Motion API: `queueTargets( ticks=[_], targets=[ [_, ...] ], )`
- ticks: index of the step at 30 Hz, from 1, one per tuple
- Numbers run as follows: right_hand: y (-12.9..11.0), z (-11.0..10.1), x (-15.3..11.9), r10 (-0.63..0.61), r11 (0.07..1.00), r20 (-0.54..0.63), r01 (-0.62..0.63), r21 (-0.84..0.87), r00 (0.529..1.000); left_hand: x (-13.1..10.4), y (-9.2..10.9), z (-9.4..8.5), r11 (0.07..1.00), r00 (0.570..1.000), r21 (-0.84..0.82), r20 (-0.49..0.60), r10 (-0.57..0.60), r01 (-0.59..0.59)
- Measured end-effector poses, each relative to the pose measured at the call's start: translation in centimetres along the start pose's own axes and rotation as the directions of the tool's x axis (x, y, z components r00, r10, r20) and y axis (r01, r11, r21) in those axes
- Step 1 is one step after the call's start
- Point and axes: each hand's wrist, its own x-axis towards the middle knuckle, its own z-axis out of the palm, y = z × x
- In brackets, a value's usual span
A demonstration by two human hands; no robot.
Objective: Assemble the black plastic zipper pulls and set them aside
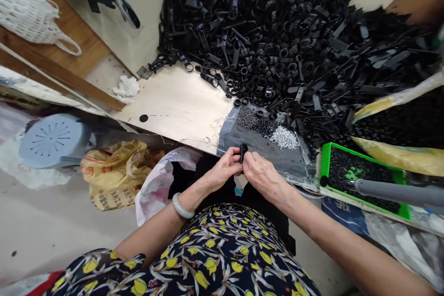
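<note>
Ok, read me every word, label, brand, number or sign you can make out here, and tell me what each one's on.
"料": large red character on the yellow bag; the large one left of it is distorted by creases.
Smaller red lines lower on that bag: too small and creased to read reliably.
White lettering on the blue sack: too blurred to read.

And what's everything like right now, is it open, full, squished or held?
Left grip: closed on the black part
Black part: held
Right grip: bunched close by, hold hidden
Black heap: loose, jumbled
Silver pins: heaped loose
Green tray: open-topped, holding small pieces
Yellow bag: crumpled
White scrap: crumpled
Bracelet: worn
</note>
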Motion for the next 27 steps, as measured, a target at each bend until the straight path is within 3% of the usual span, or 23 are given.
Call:
queueTargets(
  ticks=[4,9,13,15,17,18,21,24,27],
  targets=[
    [-0.5,0.0,-0.2,0.085,0.985,-0.058,-0.074,0.158,0.995,0.0,0.5,0.1,0.997,0.997,-0.036,-0.051,-0.066,0.064],
    [-0.5,-1.9,-1.1,0.157,0.966,-0.048,-0.144,0.217,0.986,0.7,1.2,2.0,0.995,0.956,-0.002,-0.277,-0.099,0.103],
    [2.6,-2.6,-2.9,0.271,0.818,-0.06,-0.197,0.54,0.961,0.9,2.1,3.1,0.996,0.959,0.062,-0.282,-0.044,0.063],
    [5.8,-1.8,-3.9,0.452,0.713,-0.103,-0.289,0.64,0.886,1.0,2.7,3.2,0.995,0.965,0.084,-0.263,-0.022,0.046],
    [9.5,-0.5,-4.6,0.655,0.643,-0.123,-0.464,0.609,0.746,1.0,3.1,3.2,0.996,0.962,0.086,-0.273,0.014,0.011],
    [11.2,0.3,-4.7,0.719,0.612,-0.107,-0.553,0.566,0.687,1.0,3.2,3.3,0.996,0.958,0.087,-0.283,0.038,-0.014],
    [14.9,2.2,-4.2,0.816,0.546,-0.067,-0.728,0.415,0.574,1.0,3.1,3.5,0.987,0.942,0.12,-0.308,0.135,-0.102],
    [16.2,3.2,-3.0,0.865,0.49,-0.071,-0.806,0.333,0.497,1.2,2.8,3.9,0.978,0.926,0.137,-0.322,0.196,-0.159],
    [16.6,3.8,-1.7,0.867,0.491,-0.079,-0.815,0.307,0.492,1.5,2.6,4.1,0.985,0.931,0.095,-0.324,0.169,-0.146]
  ],
)
